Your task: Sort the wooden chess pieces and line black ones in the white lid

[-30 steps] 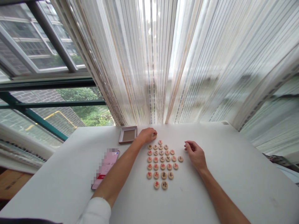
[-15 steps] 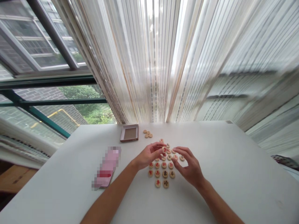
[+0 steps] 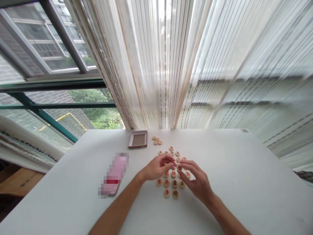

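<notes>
Round wooden Chinese chess pieces (image 3: 173, 174) with red or black characters lie face up in uneven rows on the white table (image 3: 151, 212). My right hand (image 3: 197, 178) pinches one chess piece (image 3: 179, 166) on edge between thumb and fingers, above the middle rows. Just left of it my left hand (image 3: 156, 168) hovers over the pieces, its fingers curved and parted from the thumb. No piece shows clearly in it. Both hands partly cover the middle pieces. Nearest to me lie a red piece (image 3: 166, 193) and a black piece (image 3: 175, 194).
A shallow open box (image 3: 138, 139) stands at the back left of the table. Several pale discs (image 3: 156, 140) lie beside it with no characters showing. A pink, blurred-out flat object (image 3: 114, 174) lies left of my left forearm. Striped curtains (image 3: 156, 81) hang behind the table.
My left hand has let go of a red-marked piece. My right hand has moved down and left and now pinches a piece. The view has shifted slightly.
</notes>
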A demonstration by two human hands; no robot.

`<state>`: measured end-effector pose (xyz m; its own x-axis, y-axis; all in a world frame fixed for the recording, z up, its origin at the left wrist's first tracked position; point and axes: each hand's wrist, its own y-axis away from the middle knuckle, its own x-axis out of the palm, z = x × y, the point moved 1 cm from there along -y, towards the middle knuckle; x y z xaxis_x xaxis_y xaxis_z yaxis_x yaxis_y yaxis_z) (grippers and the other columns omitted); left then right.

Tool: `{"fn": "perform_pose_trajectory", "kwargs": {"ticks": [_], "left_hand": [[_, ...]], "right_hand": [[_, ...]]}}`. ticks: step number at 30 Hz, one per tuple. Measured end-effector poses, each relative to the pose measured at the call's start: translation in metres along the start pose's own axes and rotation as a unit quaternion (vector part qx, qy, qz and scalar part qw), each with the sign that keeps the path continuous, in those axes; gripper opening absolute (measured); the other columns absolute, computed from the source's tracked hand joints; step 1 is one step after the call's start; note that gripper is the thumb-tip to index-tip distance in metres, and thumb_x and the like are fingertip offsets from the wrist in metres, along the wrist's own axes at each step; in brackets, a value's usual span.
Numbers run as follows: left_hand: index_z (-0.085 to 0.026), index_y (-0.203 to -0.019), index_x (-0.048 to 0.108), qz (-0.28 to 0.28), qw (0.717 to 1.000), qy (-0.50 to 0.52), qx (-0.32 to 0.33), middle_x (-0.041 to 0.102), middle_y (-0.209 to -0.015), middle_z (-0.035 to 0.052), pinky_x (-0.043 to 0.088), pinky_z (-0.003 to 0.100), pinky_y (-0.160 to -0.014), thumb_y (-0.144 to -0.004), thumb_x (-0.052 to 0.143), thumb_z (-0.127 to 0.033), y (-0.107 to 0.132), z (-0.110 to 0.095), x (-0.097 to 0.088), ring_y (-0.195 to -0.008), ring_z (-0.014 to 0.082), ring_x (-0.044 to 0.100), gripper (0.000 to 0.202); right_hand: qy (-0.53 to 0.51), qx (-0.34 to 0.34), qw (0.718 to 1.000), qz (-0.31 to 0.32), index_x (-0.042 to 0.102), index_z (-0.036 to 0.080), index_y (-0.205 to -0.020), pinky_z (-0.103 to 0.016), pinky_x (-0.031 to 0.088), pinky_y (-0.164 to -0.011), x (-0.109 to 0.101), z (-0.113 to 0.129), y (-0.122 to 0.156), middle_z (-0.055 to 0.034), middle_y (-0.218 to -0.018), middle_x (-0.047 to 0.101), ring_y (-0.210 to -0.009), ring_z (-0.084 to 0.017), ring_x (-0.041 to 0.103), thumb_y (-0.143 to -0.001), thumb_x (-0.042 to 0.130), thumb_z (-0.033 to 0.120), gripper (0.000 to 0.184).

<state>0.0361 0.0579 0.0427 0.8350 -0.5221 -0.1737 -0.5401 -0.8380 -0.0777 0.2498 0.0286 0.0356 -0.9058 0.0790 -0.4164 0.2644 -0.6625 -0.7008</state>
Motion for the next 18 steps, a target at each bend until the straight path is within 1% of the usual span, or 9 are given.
{"fn": "perform_pose_trajectory", "kwargs": {"ticks": [1, 2, 3, 4, 5, 7, 11, 14, 18], "left_hand": [[-0.018, -0.117, 0.063, -0.043, 0.993, -0.110, 0.020, 0.072, -0.110, 0.0100, 0.057, 0.031, -0.083, -0.101, 0.054, -0.033, 0.001, 0.001, -0.010, -0.097, 0.0193, 0.070, 0.025], [-0.020, -0.117, 0.065, -0.108, 0.966, -0.230, 0.042, 0.073, -0.111, 0.0082, 0.057, 0.032, -0.087, -0.102, 0.049, -0.030, 0.002, 0.004, -0.020, -0.099, 0.0194, 0.070, 0.024], [-0.020, -0.118, 0.065, -0.149, 0.951, -0.269, 0.046, 0.071, -0.116, 0.0094, 0.054, 0.038, -0.095, -0.102, 0.046, -0.025, 0.003, 0.008, -0.029, -0.108, 0.0220, 0.067, 0.025], [-0.019, -0.120, 0.065, -0.169, 0.941, -0.289, 0.047, 0.069, -0.121, 0.0108, 0.049, 0.043, -0.104, -0.101, 0.044, -0.019, 0.005, 0.014, -0.036, -0.116, 0.0240, 0.063, 0.029], [-0.019, -0.122, 0.065, -0.178, 0.933, -0.309, 0.051, 0.068, -0.124, 0.0112, 0.045, 0.046, -0.109, -0.099, 0.043, -0.014, 0.006, 0.020, -0.042, -0.121, 0.0247, 0.061, 0.032], [-0.019, -0.124, 0.065, -0.172, 0.923, -0.338, 0.059, 0.066, -0.131, 0.0104, 0.042, 0.047, -0.113, -0.095, 0.045, -0.007, 0.009, 0.032, -0.047, -0.125, 0.0248, 0.058, 0.038], [-0.024, -0.130, 0.064, -0.149, 0.907, -0.387, 0.075, 0.064, -0.136, 0.0069, 0.044, 0.047, -0.111, -0.091, 0.049, -0.002, 0.014, 0.048, -0.044, -0.127, 0.0240, 0.057, 0.047], [-0.026, -0.132, 0.063, -0.145, 0.896, -0.412, 0.084, 0.064, -0.137, 0.0059, 0.046, 0.046, -0.108, -0.091, 0.050, -0.001, 0.017, 0.052, -0.042, -0.126, 0.0233, 0.058, 0.050], [-0.026, -0.133, 0.062, -0.145, 0.886, -0.431, 0.089, 0.063, -0.137, 0.0056, 0.048, 0.046, -0.107, -0.090, 0.051, -0.001, 0.019, 0.052, -0.042, -0.126, 0.0227, 0.058, 0.051]], "right_hand": [[0.002, 0.009, 1.000, -0.006, 0.068, 0.025, -0.114, -0.039, 0.060, -0.089, -0.001, -0.001, 0.000, -0.0083, -0.108, 0.072, -0.103, -0.023, 0.070, -0.091, 0.068, 0.013, 0.026], [0.004, 0.019, 1.000, -0.012, 0.068, 0.024, -0.113, -0.039, 0.061, -0.089, -0.002, -0.003, 0.000, -0.0085, -0.109, 0.071, -0.103, -0.023, 0.070, -0.091, 0.068, 0.014, 0.025], [0.008, 0.032, 0.999, -0.017, 0.068, 0.024, -0.113, -0.039, 0.061, -0.088, -0.004, -0.005, 0.000, -0.0087, -0.109, 0.071, -0.103, -0.023, 0.070, -0.091, 0.068, 0.015, 0.024], [0.011, 0.044, 0.999, -0.023, 0.068, 0.024, -0.112, -0.039, 0.061, -0.088, -0.006, -0.007, 0.000, -0.0089, -0.110, 0.071, -0.103, -0.023, 0.070, -0.091, 0.068, 0.016, 0.022], [0.014, 0.055, 0.998, -0.026, 0.068, 0.024, -0.112, -0.039, 0.061, -0.088, -0.007, -0.010, 0.000, -0.0090, -0.110, 0.071, -0.103, -0.023, 0.070, -0.092, 0.068, 0.016, 0.021], [0.022, 0.069, 0.997, -0.032, 0.068, 0.024, -0.112, -0.040, 0.061, -0.087, -0.010, -0.014, -0.001, -0.0091, -0.110, 0.071, -0.103, -0.024, 0.069, -0.092, 0.067, 0.018, 0.020], [0.039, 0.079, 0.995, -0.042, 0.068, 0.024, -0.112, -0.041, 0.061, -0.085, -0.015, -0.019, -0.002, -0.0087, -0.110, 0.071, -0.098, -0.023, 0.069, -0.093, 0.067, 0.020, 0.020], [0.050, 0.080, 0.994, -0.047, 0.069, 0.024, -0.111, -0.039, 0.061, -0.082, -0.016, -0.021, -0.002, -0.0083, -0.109, 0.071, -0.095, -0.023, 0.069, -0.093, 0.067, 0.021, 0.019], [0.058, 0.085, 0.994, -0.048, 0.069, 0.024, -0.111, -0.037, 0.061, -0.076, -0.017, -0.022, -0.002, -0.0077, -0.110, 0.071, -0.093, -0.022, 0.069, -0.092, 0.068, 0.021, 0.019]]}}
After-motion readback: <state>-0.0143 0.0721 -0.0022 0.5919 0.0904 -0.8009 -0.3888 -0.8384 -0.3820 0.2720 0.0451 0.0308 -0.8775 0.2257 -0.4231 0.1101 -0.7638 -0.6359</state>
